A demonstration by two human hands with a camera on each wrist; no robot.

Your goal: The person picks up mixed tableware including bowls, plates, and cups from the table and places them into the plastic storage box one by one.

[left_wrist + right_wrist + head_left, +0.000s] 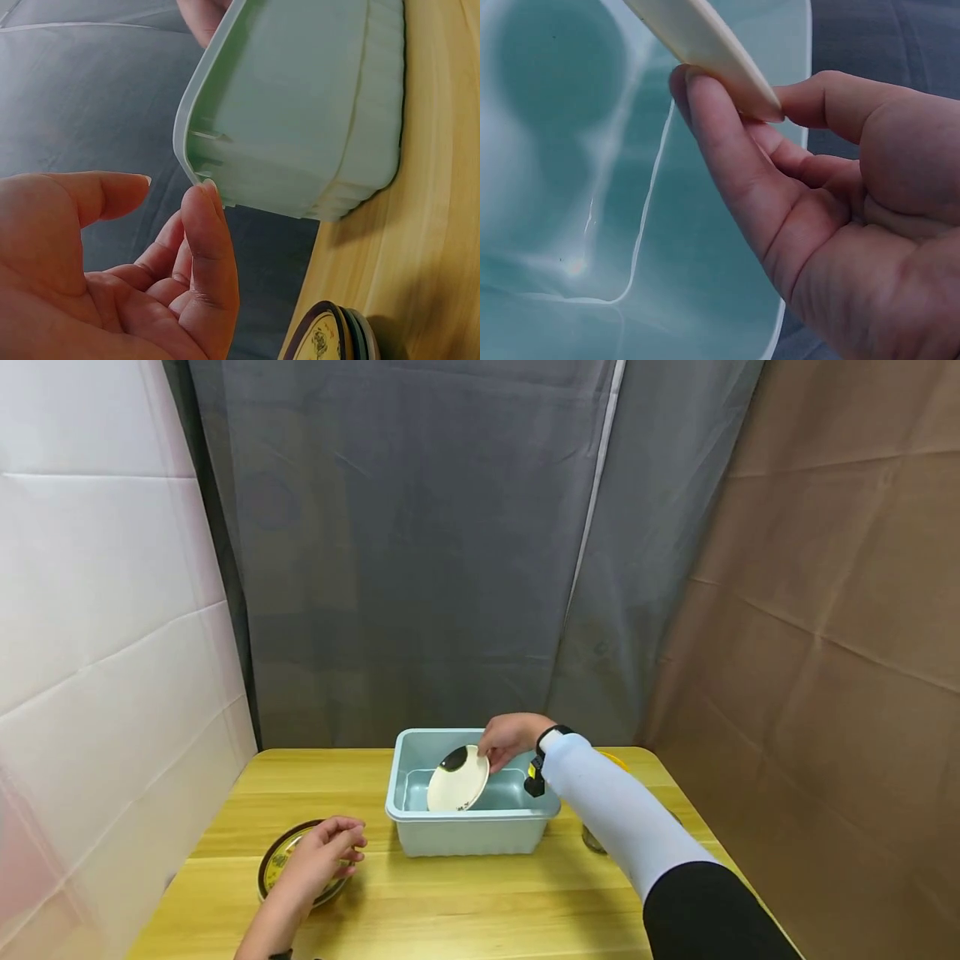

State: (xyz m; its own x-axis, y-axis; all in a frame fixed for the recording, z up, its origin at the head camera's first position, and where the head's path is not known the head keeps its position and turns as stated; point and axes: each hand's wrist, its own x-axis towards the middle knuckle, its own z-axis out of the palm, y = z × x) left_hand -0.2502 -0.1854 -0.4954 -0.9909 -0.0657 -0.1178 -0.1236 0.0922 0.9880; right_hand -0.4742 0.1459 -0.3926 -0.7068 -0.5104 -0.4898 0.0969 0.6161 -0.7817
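A cream plate with a black patch is tilted inside the pale blue-green plastic basin. My right hand pinches its edge between thumb and fingers, as the right wrist view also shows the plate edge. My left hand hovers above a round stack of yellow-faced, dark-rimmed dishes or lids, its fingers loosely bent and holding nothing. In the left wrist view, the thumb and forefinger stand apart, and one fingertip overlaps the basin corner; whether they touch cannot be told.
Behind my right forearm, a yellow-rimmed thing and a glassy object show only in part. The wooden table is bordered by a grey curtain behind and hanging cloths at both sides.
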